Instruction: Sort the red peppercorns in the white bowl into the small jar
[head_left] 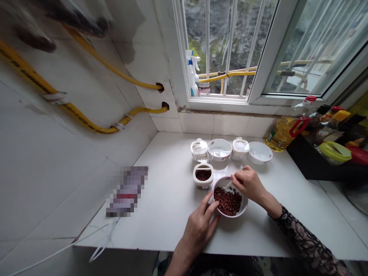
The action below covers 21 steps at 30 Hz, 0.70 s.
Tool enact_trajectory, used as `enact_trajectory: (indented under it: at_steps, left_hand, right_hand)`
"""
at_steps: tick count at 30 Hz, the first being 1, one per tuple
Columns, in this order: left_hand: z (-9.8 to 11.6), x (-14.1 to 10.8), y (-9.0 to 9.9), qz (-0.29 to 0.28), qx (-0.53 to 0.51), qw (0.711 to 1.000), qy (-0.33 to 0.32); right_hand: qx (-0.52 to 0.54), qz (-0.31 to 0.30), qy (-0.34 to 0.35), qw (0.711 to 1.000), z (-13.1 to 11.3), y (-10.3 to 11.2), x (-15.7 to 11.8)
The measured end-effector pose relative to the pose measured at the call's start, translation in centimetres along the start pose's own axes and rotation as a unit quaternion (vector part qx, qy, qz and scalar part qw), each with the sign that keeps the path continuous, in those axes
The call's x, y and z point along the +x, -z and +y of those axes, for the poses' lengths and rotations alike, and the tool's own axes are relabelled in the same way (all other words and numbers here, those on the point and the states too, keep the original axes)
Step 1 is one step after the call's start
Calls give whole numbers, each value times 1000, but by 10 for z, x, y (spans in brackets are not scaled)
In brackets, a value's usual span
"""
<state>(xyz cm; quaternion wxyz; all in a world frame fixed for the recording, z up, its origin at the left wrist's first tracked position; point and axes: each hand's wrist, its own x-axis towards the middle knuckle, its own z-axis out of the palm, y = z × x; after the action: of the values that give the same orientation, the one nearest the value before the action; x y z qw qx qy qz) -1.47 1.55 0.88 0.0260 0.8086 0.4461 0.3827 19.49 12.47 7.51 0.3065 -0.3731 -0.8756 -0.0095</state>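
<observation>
Holding item: pink-rimmed white bowl point(244, 207) of dark red peppercorns point(228, 201), standing near the front edge of the white worktop point(169, 218), below the window.
Left hand point(198, 230): fingers part-spread and curled against the bowl's near side, in light contact, steadying it.
Right hand point(248, 184): fingers and thumb closed to a pinch above the bowl, on the handle of a small white spoon point(228, 186); the spoon's lower end cannot be made out.
Risk: a hard stroke or sharp tilt could flick loose peppercorns over the rim; a slackened left hand could let the bowl slide on the smooth worktop.
Contents: small, round, dry-looking, loosely heaped, filling the lower bowl; none visibly spilled.
Adjacent: square white container point(203, 175), lid open, holding similar peppercorns, just beside the bowl.
Rear row: glass jar point(199, 150), white bowl point(219, 149), lidded white container point(240, 148), white bowl with lid-like cover point(260, 152).
Surroundings: oil bottle with red handle point(283, 134) at the rear right; yellow gas hoses point(109, 65) on the tiled wall; spray bottle point(192, 73) on the window sill.
Unidentified: blurred object point(126, 191) on the worktop's left.
</observation>
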Motion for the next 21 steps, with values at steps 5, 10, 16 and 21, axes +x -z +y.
enact_trajectory:
  at_steps: [5, 10, 16, 21]
  left_hand:
    - [0, 0, 0, 3, 4, 1000, -5]
    - [0, 0, 1, 3, 2, 1000, -1]
    - [0, 1, 1, 5, 1, 1000, -3]
    - [0, 0, 1, 5, 7, 1000, -6]
  right_hand:
    - [55, -6, -83, 995, -2, -1, 2]
    - [108, -2, -158, 981, 6, 4, -1]
    - [167, -18, -208, 963, 8, 5, -3]
    - [171, -23, -209, 963, 6, 2, -3]
